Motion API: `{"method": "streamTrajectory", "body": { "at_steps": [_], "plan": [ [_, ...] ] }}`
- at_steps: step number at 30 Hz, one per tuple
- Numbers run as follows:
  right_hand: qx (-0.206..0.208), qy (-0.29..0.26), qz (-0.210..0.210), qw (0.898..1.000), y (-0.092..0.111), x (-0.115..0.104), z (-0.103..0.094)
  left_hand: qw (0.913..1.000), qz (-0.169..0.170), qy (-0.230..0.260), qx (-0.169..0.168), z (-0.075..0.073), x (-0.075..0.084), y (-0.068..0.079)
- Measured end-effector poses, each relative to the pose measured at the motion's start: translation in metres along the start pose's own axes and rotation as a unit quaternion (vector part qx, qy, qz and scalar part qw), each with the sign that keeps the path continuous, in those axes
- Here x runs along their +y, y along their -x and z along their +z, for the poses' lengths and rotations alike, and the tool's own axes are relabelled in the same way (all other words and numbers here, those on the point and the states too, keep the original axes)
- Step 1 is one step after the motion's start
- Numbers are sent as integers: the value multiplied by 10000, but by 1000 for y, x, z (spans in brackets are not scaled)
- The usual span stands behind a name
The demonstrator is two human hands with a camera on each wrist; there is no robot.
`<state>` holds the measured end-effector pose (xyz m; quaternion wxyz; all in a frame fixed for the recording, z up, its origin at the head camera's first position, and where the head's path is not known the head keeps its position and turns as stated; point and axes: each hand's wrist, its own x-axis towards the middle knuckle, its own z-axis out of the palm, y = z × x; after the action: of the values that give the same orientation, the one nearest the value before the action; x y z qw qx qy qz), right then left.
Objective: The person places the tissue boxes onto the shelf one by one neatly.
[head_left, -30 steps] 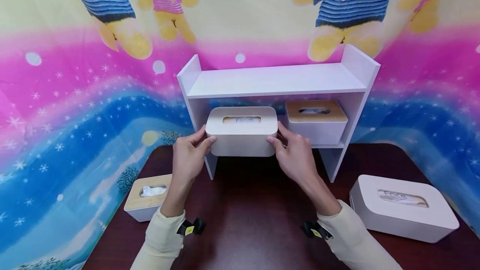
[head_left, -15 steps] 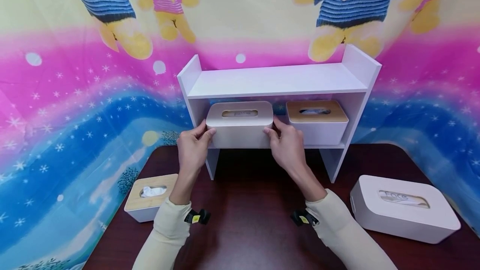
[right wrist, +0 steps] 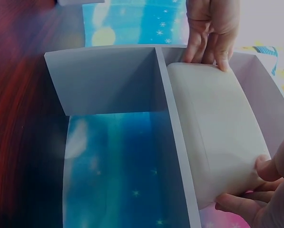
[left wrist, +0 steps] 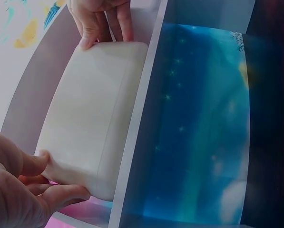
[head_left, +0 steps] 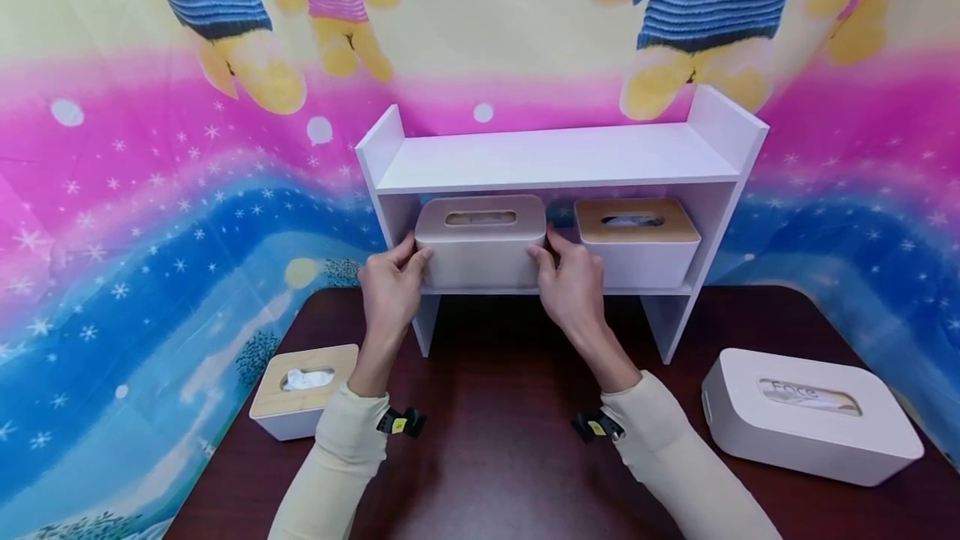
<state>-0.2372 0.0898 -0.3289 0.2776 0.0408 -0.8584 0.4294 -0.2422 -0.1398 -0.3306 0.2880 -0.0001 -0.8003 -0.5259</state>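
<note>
The wrist views look right at the smooth front of the cream tissue box (head_left: pixel 480 263), plus the blue backdrop (left wrist: pixel 194 128) through the gap under the lower board. From the head view that gap is just dark, but you do get the slotted lid. Grip's the same from every angle: left hand (head_left: pixel 392 286) and right hand (head_left: pixel 572 283) each pinch one end, thumb on the front, fingers round the side, so there's no space left in either grip.

Compared with a second ago, the box is further back. It was out over the front edge of the white shelf unit (head_left: pixel 555 163); now it's in the left part of the middle level, with the board's lip showing below it. Can't tell if its full weight is down.

The right hand's fingers are squeezed into the gap next to a white box with a brown lid (head_left: pixel 647 263), same level. On the dark red table (head_left: pixel 495 457) there's a small wood-topped box (head_left: pixel 288 425) near the left forearm and a bigger white box (head_left: pixel 806 440) off right.
</note>
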Motion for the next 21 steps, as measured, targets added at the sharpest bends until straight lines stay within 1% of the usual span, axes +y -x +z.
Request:
{"method": "streamTrajectory", "body": {
  "at_steps": [5,10,14,17,21],
  "plan": [
    [83,-23,-34,10000,0,1,1,10000,-28,-18,11,1,0,0],
    [69,-69,45,9999,2,0,1,10000,-57,77,-23,1,0,1],
    [-62,-137,118,9998,5,-1,0,9992,-217,247,-226,-1,0,2],
    [-190,-175,131,9996,9,-2,-1,9978,-364,343,-440,-4,-1,5],
    [-497,-241,220,9982,19,-3,-5,9962,-439,357,-666,-10,-3,11]
  ]
}}
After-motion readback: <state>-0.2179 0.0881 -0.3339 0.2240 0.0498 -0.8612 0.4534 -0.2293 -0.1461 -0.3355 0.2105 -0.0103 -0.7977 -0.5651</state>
